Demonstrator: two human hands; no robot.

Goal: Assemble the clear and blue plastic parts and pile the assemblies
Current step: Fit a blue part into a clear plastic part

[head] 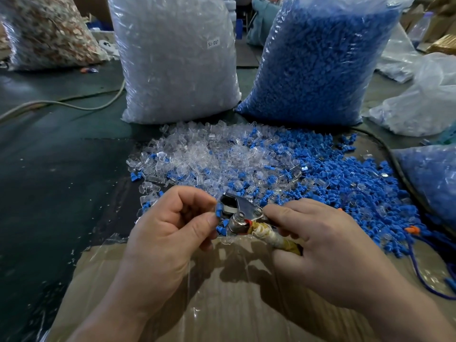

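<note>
A heap of loose clear plastic parts (209,154) and blue plastic parts (345,183) lies spread in front of me. My left hand (170,230) pinches a small blue part (218,214) between thumb and fingers, right against the jaw of a metal hand tool (237,211). My right hand (318,245) grips that tool by its cloth-wrapped handle (274,236). Whether a clear part sits in the jaw is hard to tell.
A tall bag of clear parts (172,58) and a tall bag of blue parts (315,60) stand behind the heap. Another bag of blue parts (434,178) lies at the right. Taped cardboard (222,292) covers the near surface. A cable (61,103) runs at the left.
</note>
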